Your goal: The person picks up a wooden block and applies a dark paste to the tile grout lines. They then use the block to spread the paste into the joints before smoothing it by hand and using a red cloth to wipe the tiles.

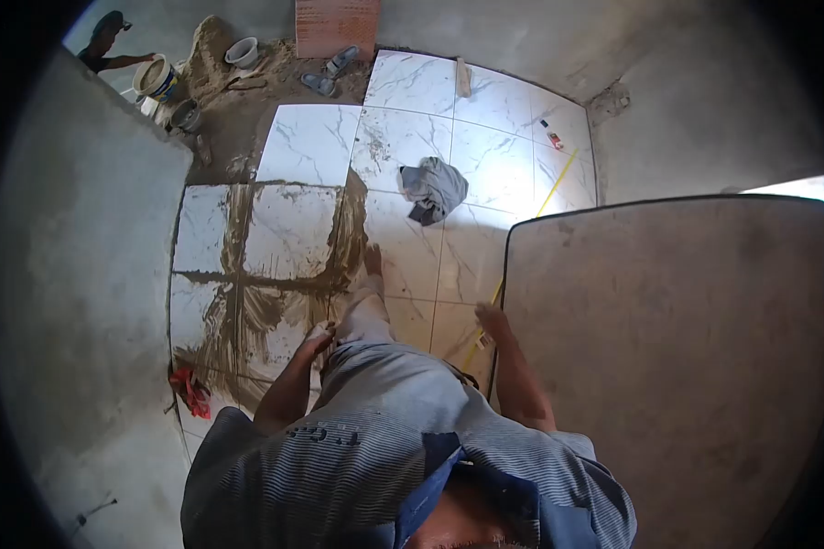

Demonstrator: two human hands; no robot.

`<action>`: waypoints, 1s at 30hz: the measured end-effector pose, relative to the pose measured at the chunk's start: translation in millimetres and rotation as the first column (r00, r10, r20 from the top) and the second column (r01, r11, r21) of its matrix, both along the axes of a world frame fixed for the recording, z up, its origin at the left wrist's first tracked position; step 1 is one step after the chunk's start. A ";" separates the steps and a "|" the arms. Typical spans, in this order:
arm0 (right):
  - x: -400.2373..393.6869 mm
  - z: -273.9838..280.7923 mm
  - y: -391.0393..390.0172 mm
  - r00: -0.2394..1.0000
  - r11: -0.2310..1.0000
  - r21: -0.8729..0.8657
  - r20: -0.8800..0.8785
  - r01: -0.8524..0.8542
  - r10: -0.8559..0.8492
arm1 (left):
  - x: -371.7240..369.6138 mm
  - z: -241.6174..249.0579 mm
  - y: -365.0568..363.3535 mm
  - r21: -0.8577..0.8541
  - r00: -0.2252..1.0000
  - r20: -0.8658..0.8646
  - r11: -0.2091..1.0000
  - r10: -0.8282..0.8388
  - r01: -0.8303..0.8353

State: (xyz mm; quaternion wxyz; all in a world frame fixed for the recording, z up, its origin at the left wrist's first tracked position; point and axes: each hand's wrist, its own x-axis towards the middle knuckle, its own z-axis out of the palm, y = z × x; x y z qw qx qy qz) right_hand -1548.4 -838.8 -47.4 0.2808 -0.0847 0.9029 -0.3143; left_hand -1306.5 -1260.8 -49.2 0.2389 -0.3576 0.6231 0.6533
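Observation:
My left hand (319,337) is low beside my trouser leg, above tiles smeared with brown grout; its fingers are small in view, and I cannot make out their grip. My right hand (493,322) is at the edge of a grey partition wall (668,302), its fingers loosely apart with nothing visible in them. Close by it, a long yellow strip (557,186), like a measuring tape, runs along the floor and is partly hidden by the wall. A small white-and-red item (482,341) lies just below that hand. My bare foot (374,260) is on the tiles beside the grout (348,229).
A crumpled grey cloth (437,189) lies on the white marbled tiles (490,151). A red plastic bag (190,392) is by the left wall. At the back are slippers (319,84), a white bucket (242,53), sand (209,50) and a person (105,46) reaching to another bucket (158,80).

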 end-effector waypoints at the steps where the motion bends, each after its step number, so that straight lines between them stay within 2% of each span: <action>1: -1.7 -34.3 33.1 0.662 0.773 0.416 -0.407 -0.479 0.630 | -21.4 2.4 -7.0 0.006 1.000 0.007 1.000 -0.007 0.006; 2: 1.2 -16.8 35.1 0.776 0.716 0.508 -0.135 -0.479 0.616 | -45.1 1.7 -14.7 -0.042 0.996 -0.086 0.999 -0.015 0.011; 3: 1.9 3.1 38.5 0.836 0.638 0.584 0.139 -0.502 0.531 | -70.2 0.9 -23.7 -0.087 0.984 -0.179 0.996 -0.021 0.006; 4: 11.6 -46.9 87.4 0.945 0.863 0.391 0.204 -0.319 0.256 | -95.1 -23.2 -39.0 -0.139 0.988 -0.083 0.983 -0.132 0.119; 5: 19.7 -94.8 133.5 0.957 0.978 0.207 0.289 -0.026 -0.036 | -117.2 -30.8 -52.5 -0.126 0.982 -0.121 0.984 -0.143 0.127; 6: 22.3 -121.1 176.2 0.970 0.986 0.164 0.233 0.031 -0.069 | -142.2 -34.4 -70.0 -0.120 0.975 -0.158 0.983 -0.157 0.139; 7: 22.2 -134.3 192.9 0.979 0.990 0.112 0.171 0.088 -0.107 | -167.7 -35.2 -89.7 -0.330 0.904 -0.237 0.904 -0.357 0.271; 8: 8.7 -80.8 154.6 0.892 0.933 0.107 0.271 0.344 -0.361 | -188.1 -29.6 -97.6 -0.334 0.950 -0.241 0.936 -0.196 0.109; 9: -3.6 -26.8 117.3 0.712 0.776 0.097 0.340 0.623 -0.614 | -218.8 -33.3 -116.3 -0.311 0.977 -0.038 0.932 -0.209 0.187; 10: -20.9 52.1 60.0 0.480 0.542 0.090 0.359 0.836 -0.800 | -241.4 -38.5 -134.6 -0.168 0.982 -0.182 0.986 -0.044 0.013; 11: -22.8 52.8 45.8 0.465 0.528 0.090 0.365 0.845 -0.807 | -267.7 -28.1 -152.3 -0.172 0.982 -0.179 0.985 -0.061 0.030; 13: -40.3 58.6 27.8 0.372 0.488 0.121 0.499 0.864 -0.782 | -321.6 11.3 -176.7 -0.341 0.963 -0.239 0.939 -0.126 0.038; 14: -50.5 58.1 17.6 0.368 0.482 0.121 0.494 0.868 -0.787 | -338.9 18.7 -180.4 -0.337 0.961 -0.243 0.941 -0.131 0.043; 15: -61.2 53.5 2.6 0.473 0.623 0.157 0.519 0.766 -0.712 | -354.3 24.6 -184.3 -0.196 0.972 -0.218 0.971 0.090 -0.134; 16: -74.6 52.0 -15.0 0.561 0.746 0.188 0.551 0.638 -0.618 | -366.4 23.8 -188.7 -0.062 0.939 -0.157 0.946 0.306 -0.318; 17: -90.3 51.4 -29.7 0.559 0.746 0.191 0.552 0.637 -0.619 | -374.2 22.9 -191.2 -0.062 0.940 -0.154 0.946 0.306 -0.318; 19: -134.4 57.0 -59.7 0.803 0.905 0.201 0.417 0.375 -0.426 | -380.2 15.3 -194.4 0.001 0.946 -0.007 0.946 0.325 -0.325; 20: -157.1 52.2 -66.7 0.799 0.905 0.204 0.424 0.374 -0.426 | -380.0 13.8 -191.4 -0.003 0.946 0.001 0.946 0.325 -0.325; 22: -208.9 17.4 -69.0 0.900 0.960 0.152 0.338 0.235 -0.274 | -383.3 17.9 -172.3 0.035 0.958 0.050 0.959 0.281 -0.283; 23: -242.6 -26.0 -47.6 0.969 0.949 0.197 0.053 -0.247 0.241 | -387.7 20.3 -160.8 0.055 0.963 0.077 0.963 0.258 -0.263; 24: -279.6 -64.6 -30.8 0.684 0.693 0.361 -0.176 -0.624 0.708 | -397.4 25.3 -147.9 0.061 0.944 0.108 0.945 0.313 -0.321; 25: -323.3 -43.2 -53.0 0.927 0.897 0.250 0.006 -0.365 0.375 | -408.0 27.0 -135.6 0.066 0.919 0.140 0.922 0.369 -0.381; 26: -374.8 -9.5 -86.6 0.975 0.976 0.213 0.223 -0.032 -0.017 | -417.6 20.7 -127.2 0.095 0.933 0.133 0.932 0.335 -0.349; 27: -425.8 -13.0 -107.6 0.961 0.981 0.167 0.238 0.103 -0.142 | -424.7 12.3 -119.3 0.123 0.945 0.127 0.940 0.303 -0.318; 28: -480.5 -27.3 -125.1 0.930 0.963 0.124 0.256 0.238 -0.263 | -403.7 -28.9 -108.0 0.080 0.968 0.068 0.966 0.243 -0.248; 29: -532.9 -52.8 -140.0 0.976 0.978 0.171 0.160 0.117 -0.145 | -394.9 -68.6 -100.1 0.032 0.984 0.013 0.983 0.180 -0.180; 30: -585.5 -76.0 -156.5 0.980 0.980 0.194 0.180 0.045 -0.081 | -453.4 -23.0 -100.2 0.090 0.954 0.222 0.969 0.203 -0.228</action>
